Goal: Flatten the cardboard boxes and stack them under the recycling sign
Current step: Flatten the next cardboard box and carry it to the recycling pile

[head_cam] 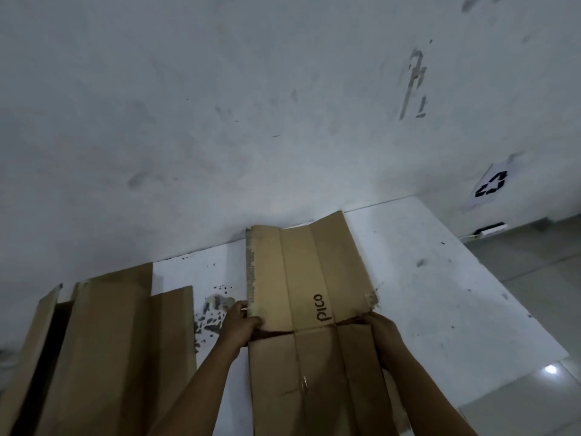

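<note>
A brown cardboard box (309, 275) marked "pico" lies nearly flat on a white table (440, 278), its far flaps stretched toward the wall. My left hand (237, 322) grips its left edge at the fold line. At the right edge of the same fold, my right hand (382, 332) holds the cardboard. Another cardboard box (103, 341), partly open with a dark gap, lies at the table's left. The recycling sign (491, 185), a white sheet with a black symbol, hangs low on the wall at the right.
A scuffed white wall (220, 121) rises right behind the table. Dark stains (212, 313) mark the tabletop between the two boxes. Beyond the table's right edge is tiled floor (540, 278), with a white power strip (490, 229) below the sign.
</note>
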